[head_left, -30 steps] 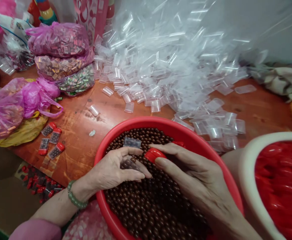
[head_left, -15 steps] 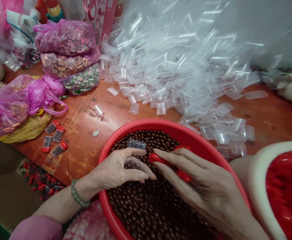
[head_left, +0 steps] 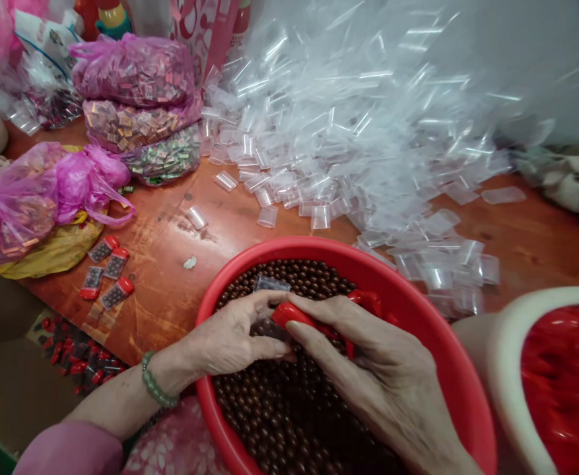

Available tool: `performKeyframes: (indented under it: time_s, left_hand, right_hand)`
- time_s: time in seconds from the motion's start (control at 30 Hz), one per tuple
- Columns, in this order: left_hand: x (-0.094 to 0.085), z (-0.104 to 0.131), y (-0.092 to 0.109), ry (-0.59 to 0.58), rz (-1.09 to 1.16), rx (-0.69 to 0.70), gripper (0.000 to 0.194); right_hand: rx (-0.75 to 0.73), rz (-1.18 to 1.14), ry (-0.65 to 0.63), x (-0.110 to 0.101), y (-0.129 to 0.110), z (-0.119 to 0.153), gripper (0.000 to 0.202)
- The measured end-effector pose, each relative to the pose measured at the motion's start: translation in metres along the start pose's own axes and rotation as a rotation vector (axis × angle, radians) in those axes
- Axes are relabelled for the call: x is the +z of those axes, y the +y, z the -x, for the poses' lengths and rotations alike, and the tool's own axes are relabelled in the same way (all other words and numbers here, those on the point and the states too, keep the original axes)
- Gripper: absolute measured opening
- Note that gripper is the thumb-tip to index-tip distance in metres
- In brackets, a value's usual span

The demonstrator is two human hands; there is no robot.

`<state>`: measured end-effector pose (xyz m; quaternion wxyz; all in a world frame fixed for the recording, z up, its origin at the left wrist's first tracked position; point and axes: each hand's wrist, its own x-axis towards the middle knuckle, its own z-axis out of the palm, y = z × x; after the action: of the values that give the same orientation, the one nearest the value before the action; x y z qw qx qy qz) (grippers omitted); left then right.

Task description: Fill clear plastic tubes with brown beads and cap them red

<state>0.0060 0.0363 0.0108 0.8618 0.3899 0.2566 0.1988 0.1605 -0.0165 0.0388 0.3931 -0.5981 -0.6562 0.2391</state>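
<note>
Over a red basin (head_left: pixel 472 389) of round brown balls (head_left: pixel 254 402), my left hand (head_left: pixel 234 333) holds a clear case (head_left: pixel 271 328) filled with dark balls between thumb and fingers. My right hand (head_left: pixel 368 356) pinches a red cap (head_left: pixel 292 315) between thumb and index finger, at the right end of that case. More red caps (head_left: pixel 366 302) show behind and under my right hand's fingers. Another clear case (head_left: pixel 271 284) lies on the balls just beyond my left fingers.
Clear cases (head_left: pixel 319 158) are heaped across the table (head_left: pixel 155 264). Capped, filled cases (head_left: pixel 117 292) lie left, above a box (head_left: pixel 2 382) holding more. Pink bags (head_left: pixel 135 72) stand at back left. A cream tub (head_left: pixel 502 369) of red caps (head_left: pixel 566 382) is at right.
My right hand has moved left, bringing the red cap to the end of the case in my left hand. My left hand has barely moved.
</note>
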Motion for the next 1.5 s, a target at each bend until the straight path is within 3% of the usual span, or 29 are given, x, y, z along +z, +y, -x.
performKeyframes:
  time_s: [0.13,0.3,0.5,0.63,0.73,0.83,0.93,1.13,1.33,1.5]
  left_hand:
    - [0.001,0.000,-0.001,-0.036,0.029,0.007,0.054]
    - [-0.001,-0.002,-0.005,0.010,0.038,-0.021,0.075]
    - [0.000,-0.002,-0.007,0.024,-0.077,-0.034,0.062]
    - [0.001,-0.001,-0.006,0.040,-0.116,-0.007,0.063]
    - [-0.001,0.000,-0.004,0.034,-0.045,-0.023,0.060]
    - [-0.003,0.000,-0.003,0.015,0.016,-0.055,0.045]
    - [-0.003,-0.001,-0.005,0.014,0.083,-0.093,0.035]
    - [-0.001,-0.002,-0.007,0.030,0.205,-0.129,0.038]
    - [0.000,-0.004,-0.012,0.003,0.184,-0.144,0.038]
    - [0.001,-0.003,-0.012,-0.050,0.226,-0.126,0.051]
  right_hand:
    - [0.055,-0.036,0.017,0.005,-0.001,0.002,0.019]
    - [0.110,-0.100,0.066,0.007,0.003,0.009,0.022]
    - [0.143,-0.123,0.071,0.010,0.008,0.013,0.024]
    - [0.013,0.066,0.119,0.013,0.011,0.016,0.027]
    - [-0.220,0.254,0.076,0.013,0.017,0.017,0.034]
    - [-0.408,0.434,-0.003,0.013,0.022,0.016,0.061]
    - [-0.448,0.576,-0.012,0.016,0.021,0.013,0.075]
    - [-0.501,0.712,-0.027,0.022,0.019,0.011,0.060]
    - [-0.589,0.631,-0.007,0.019,0.025,0.009,0.057]
    - [-0.598,0.605,0.011,0.015,0.029,0.011,0.061]
